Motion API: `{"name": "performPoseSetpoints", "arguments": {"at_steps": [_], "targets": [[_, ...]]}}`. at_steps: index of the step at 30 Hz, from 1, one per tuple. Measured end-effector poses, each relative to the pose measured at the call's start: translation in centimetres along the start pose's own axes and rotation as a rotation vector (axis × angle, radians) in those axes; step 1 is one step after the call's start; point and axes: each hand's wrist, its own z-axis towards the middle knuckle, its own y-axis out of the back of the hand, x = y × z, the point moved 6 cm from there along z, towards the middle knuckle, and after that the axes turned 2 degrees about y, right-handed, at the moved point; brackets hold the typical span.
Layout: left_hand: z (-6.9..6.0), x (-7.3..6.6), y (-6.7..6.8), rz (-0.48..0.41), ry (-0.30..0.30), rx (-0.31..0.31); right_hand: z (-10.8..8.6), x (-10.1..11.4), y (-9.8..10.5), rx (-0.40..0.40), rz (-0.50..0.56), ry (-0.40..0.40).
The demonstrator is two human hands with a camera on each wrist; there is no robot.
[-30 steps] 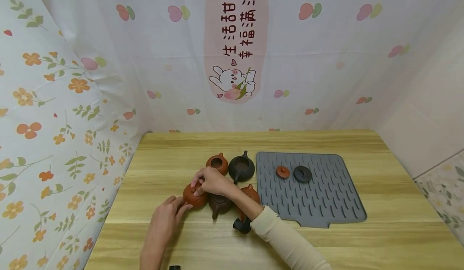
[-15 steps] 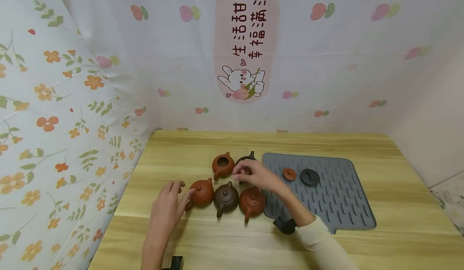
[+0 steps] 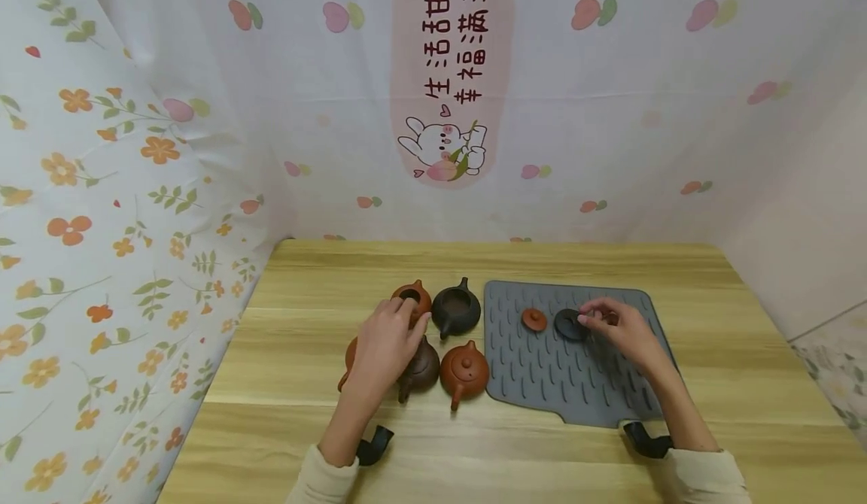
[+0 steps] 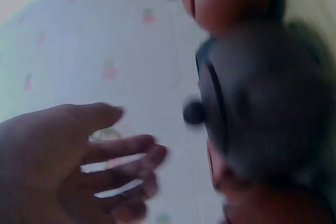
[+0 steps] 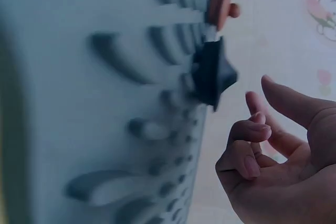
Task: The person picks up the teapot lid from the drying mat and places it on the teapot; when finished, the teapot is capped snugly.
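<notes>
- Right hand (image 3: 622, 332): thumb and index finger extended, remaining fingers bent loosely; nothing grasped. In the right wrist view a narrow gap separates the fingertips from the black lid (image 3: 568, 328).
- Black lid: directly ahead of the right fingers, resting on the grey mat (image 3: 542, 376). Disc-shaped, matte, with a conical knob; the head view hides part of its edge behind the fingertips.
- Orange-brown lid (image 3: 533, 320): left of the black lid, farther from the right fingers; round, with a ball knob.
- Grey mat: below the right fingers; rows of raised, elongated ridges. The right forearm covers part of it.
- Left hand (image 3: 389, 341): fingers relaxed and slightly spread, released. Its fingertips overlap the lidless orange-brown teapot (image 3: 424, 301); contact cannot be determined.
- Black teapot (image 3: 457, 311): right of the left fingers; lidless, round-bodied, matte, wide circular opening.
- Dark brown teapot (image 3: 425, 368): nearer the wearer than the left fingers, lid fitted, partly masked by the hand; blurred in the left wrist view.
- Left orange-brown teapot (image 3: 349, 355): left of the left hand, mostly hidden.
- Right orange-brown teapot (image 3: 464, 372): right of the dark brown teapot, lidded, smooth.
- Table (image 3: 501, 459): wood-grained, beneath both hands.
</notes>
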Motion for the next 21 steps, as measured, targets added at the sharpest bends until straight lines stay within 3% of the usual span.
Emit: {"name": "performPoseSetpoints", "arguments": {"at_steps": [5, 9, 15, 21], "targets": [[1.1, -1.6, -2.6, 0.062, -0.003, 0.139, 0.1, -1.3, -0.8, 0.043, 0.015, -0.03], [1.5, -2.2, -4.4, 0.091, -0.002, 0.199, 0.3, -1.6, -1.1, 0.044, 0.021, -0.046], [1.6, -2.4, -6.0, 0.108, 0.001, 0.216, 0.5, -1.9, -1.2, 0.046, 0.043, -0.096], [1.7, -2.3, -6.5, 0.097, 0.025, 0.199, 0.6, -1.7, -1.7, 0.024, -0.023, -0.118]]}}
